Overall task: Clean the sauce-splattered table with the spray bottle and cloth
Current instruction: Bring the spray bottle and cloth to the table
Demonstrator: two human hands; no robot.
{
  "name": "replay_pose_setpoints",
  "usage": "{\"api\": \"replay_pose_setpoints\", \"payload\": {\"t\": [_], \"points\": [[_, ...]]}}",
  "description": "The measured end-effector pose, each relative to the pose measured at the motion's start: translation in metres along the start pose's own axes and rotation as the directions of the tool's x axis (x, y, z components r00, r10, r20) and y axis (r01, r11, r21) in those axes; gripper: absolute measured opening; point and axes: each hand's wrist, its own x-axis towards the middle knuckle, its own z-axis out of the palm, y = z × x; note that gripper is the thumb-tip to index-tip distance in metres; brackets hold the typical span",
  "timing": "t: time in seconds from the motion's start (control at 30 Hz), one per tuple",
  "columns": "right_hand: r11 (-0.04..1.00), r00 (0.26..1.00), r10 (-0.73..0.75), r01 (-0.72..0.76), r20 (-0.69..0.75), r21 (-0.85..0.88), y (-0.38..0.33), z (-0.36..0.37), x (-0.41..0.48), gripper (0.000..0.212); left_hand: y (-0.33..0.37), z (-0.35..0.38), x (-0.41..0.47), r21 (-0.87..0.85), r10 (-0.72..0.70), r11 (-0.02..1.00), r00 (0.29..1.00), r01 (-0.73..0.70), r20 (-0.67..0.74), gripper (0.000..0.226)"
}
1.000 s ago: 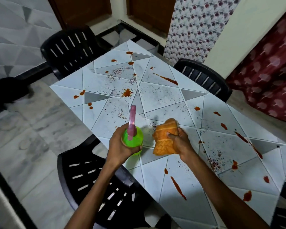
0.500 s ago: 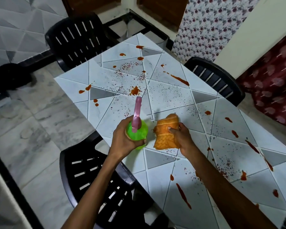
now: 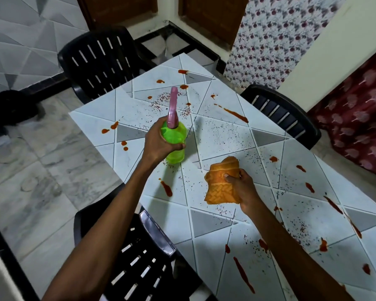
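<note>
A pale table (image 3: 221, 135) with a triangle pattern carries red sauce streaks (image 3: 236, 114) and dark specks across most of its top. My left hand (image 3: 159, 144) grips a green spray bottle (image 3: 175, 142) with a pink nozzle that points toward the far end of the table. My right hand (image 3: 243, 187) holds a folded orange cloth (image 3: 220, 185) just above the table's middle, to the right of the bottle and apart from it.
Black plastic chairs stand at the far left (image 3: 100, 61), the right side (image 3: 282, 114) and right below me (image 3: 139, 257). A marble floor (image 3: 30, 170) lies to the left. A maroon curtain (image 3: 356, 118) hangs at the right.
My left hand has carried the spray bottle forward, away from the cloth. The cloth and my right hand now sit further apart from the bottle. The view has shifted over the table.
</note>
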Motion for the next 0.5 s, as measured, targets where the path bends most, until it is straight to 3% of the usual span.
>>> {"api": "replay_pose_setpoints", "payload": {"t": [0.33,0.5], "points": [[0.998,0.999,-0.009,0.011,-0.039,0.056,0.001,-0.015,0.000,0.054,-0.014,0.005,0.030,0.058,-0.002,0.998,0.999,0.005,-0.044,0.078],[0.992,0.999,-0.011,0.016,-0.034,0.126,0.003,-0.027,-0.008,0.052,-0.016,0.006,0.028,0.095,-0.020,0.995,1.000,0.020,-0.003,0.090]]}}
